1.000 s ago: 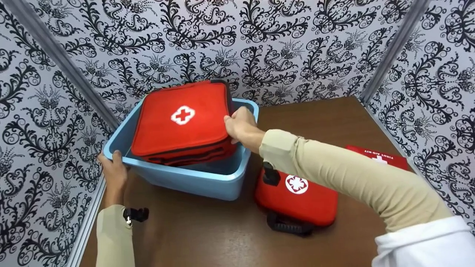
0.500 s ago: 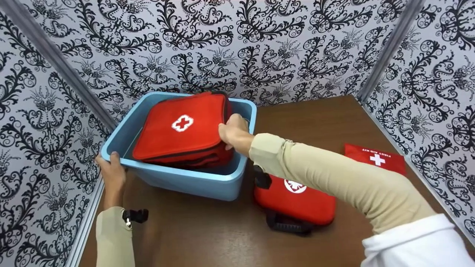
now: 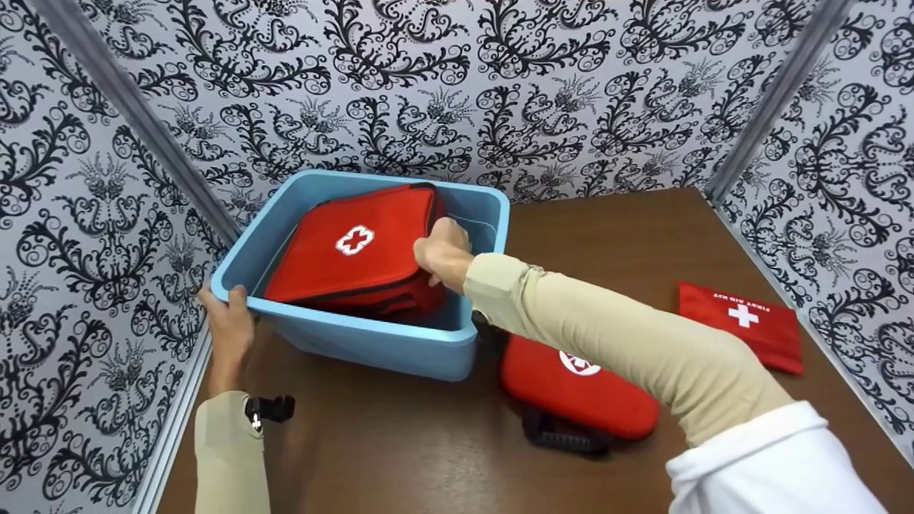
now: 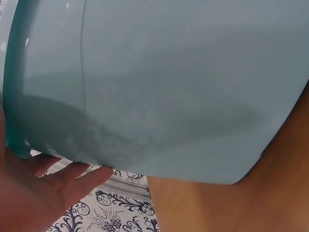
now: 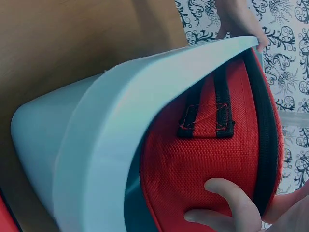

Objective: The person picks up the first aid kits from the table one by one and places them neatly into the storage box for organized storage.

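A red zippered first aid bag [image 3: 357,250] with a white-outlined cross sits tilted inside a blue plastic tub [image 3: 371,332], its right side higher than its left. My right hand [image 3: 444,250] grips the bag's right end; in the right wrist view, fingers [image 5: 231,198] press on its red fabric side below a black webbing strap [image 5: 207,121]. At the tub's front left corner my left hand [image 3: 230,321] holds the rim, thumb on top. The left wrist view has that hand's fingers [image 4: 87,186] under the rim, against the tub's outer wall [image 4: 169,96].
A red hard-shell first aid case [image 3: 578,389] with a black handle [image 3: 568,435] lies right of the tub, partly under my right forearm. Farther right is a flat red first aid pouch [image 3: 742,321]. Patterned walls [image 3: 535,86] enclose the wooden table [image 3: 400,442] at back and sides.
My right hand has lowered the red bag deeper into the tub, so more of the back rim shows. My left hand stays on the rim. The right forearm has uncovered the flat pouch.
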A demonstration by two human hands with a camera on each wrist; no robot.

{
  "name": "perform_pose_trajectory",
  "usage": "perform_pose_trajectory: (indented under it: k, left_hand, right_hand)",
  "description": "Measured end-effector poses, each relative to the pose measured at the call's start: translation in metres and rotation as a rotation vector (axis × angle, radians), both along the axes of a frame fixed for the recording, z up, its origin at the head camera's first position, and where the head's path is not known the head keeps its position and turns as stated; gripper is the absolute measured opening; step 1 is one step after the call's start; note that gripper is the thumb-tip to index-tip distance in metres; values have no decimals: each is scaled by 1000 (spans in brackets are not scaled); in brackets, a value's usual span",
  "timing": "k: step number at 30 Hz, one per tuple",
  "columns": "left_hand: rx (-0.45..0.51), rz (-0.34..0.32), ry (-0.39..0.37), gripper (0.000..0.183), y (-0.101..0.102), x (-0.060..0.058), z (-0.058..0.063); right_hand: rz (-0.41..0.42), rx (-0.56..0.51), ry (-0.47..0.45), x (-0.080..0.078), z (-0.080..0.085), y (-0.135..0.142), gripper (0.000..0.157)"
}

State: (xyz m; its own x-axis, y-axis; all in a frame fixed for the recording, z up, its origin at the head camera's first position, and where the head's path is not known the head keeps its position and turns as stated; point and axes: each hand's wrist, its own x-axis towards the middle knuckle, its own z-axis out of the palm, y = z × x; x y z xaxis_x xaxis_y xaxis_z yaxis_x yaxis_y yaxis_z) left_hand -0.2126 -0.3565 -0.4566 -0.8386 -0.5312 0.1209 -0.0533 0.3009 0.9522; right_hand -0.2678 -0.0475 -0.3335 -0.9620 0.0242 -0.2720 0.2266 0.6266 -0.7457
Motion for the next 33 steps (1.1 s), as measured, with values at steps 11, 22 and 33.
perform_pose_trajectory:
  k: [11,22,33]
  left_hand:
    - [14,4,3,60,-1,0,1]
    - [8,19,20,58,1,-3,1]
    - [-8,7,-55,61,-2,1,-1]
  right_hand:
    - [11,72,27,-7,-21,-26,12]
    - [26,237,8,-17,-55,-33,14]
    - [168,158,-117,-32,-32,-21,12]
